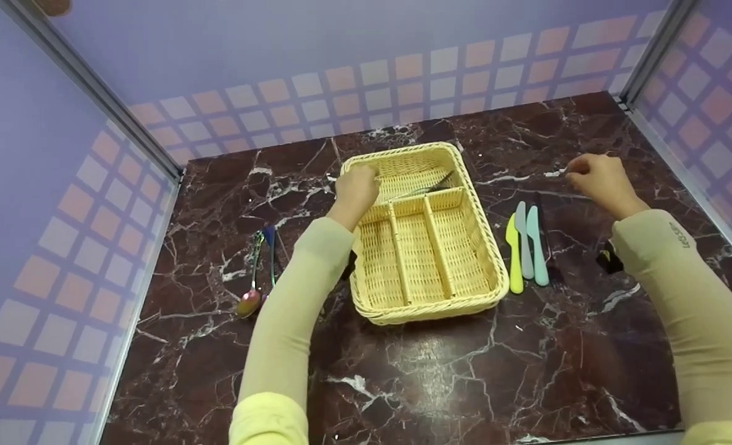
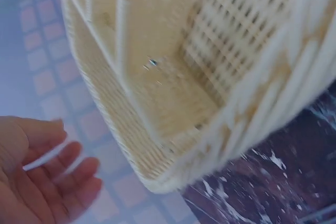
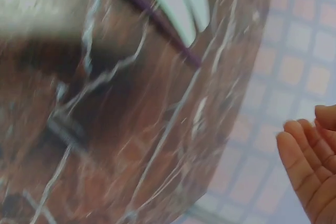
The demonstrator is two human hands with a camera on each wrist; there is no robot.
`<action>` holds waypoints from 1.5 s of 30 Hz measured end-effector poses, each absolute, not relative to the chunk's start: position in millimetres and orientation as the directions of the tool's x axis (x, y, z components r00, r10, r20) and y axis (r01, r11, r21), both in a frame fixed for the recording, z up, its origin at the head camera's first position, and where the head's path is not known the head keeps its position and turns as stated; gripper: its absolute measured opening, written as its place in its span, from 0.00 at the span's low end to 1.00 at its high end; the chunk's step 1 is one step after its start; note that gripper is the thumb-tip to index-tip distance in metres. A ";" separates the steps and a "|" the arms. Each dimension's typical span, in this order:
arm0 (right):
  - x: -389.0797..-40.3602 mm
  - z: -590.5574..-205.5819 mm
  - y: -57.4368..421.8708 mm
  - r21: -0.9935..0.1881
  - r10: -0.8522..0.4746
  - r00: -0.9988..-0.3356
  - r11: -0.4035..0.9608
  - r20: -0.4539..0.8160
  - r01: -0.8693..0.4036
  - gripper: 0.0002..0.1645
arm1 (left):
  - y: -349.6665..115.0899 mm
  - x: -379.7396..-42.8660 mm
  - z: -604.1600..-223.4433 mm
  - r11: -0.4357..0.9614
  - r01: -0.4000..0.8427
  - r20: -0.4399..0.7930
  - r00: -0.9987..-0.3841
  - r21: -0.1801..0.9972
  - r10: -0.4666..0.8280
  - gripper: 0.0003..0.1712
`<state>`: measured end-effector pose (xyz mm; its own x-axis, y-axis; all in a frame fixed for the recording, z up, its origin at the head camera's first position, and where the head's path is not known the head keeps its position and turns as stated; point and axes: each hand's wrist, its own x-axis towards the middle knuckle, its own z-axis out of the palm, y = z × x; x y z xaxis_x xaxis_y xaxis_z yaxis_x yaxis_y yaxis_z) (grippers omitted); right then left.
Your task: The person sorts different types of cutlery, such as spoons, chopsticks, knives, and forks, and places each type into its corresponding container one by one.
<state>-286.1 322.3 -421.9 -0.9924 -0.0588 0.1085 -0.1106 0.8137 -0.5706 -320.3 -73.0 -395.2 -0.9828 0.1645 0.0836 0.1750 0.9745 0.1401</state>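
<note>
Head view: wicker basket mid-counter, snag risks either side.
Iridescent spoon: left sleeve could sweep it if lowered. Left hand, loose, empty, near basket's back-left corner; a low wrist could shove the basket. Three knives bunched right; grabbing one could drag neighbours. Right hand empty, loosely bent, well apart.
</note>
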 end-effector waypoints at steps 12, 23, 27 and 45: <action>-270.1 -461.1 302.9 -0.586 -0.096 -0.970 0.809 -0.223 0.055 0.13 | -60.8 -283.5 -390.0 0.948 0.187 -0.010 -0.980 0.257 0.197 0.17; -270.0 -486.3 305.4 -0.603 -0.038 -0.879 0.742 -0.475 0.293 0.10 | -67.8 -278.2 -401.3 0.956 0.233 0.057 -0.972 0.176 0.226 0.12; -270.9 -488.7 304.5 -0.614 -0.028 -0.865 0.716 -0.502 0.333 0.08 | -70.6 -278.8 -405.2 0.960 0.231 0.088 -0.972 0.159 0.219 0.11; -278.2 -475.7 313.5 -0.746 -0.097 -0.856 0.546 -0.508 0.381 0.08 | -74.7 -276.7 -406.8 0.958 0.251 0.119 -0.964 0.137 0.236 0.10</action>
<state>-278.2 313.5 -475.7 -0.8557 -0.0972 -0.5083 0.3811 0.5463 -0.7459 -276.7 -74.7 -406.8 -0.9644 0.2361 0.1188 0.2514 0.9582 0.1368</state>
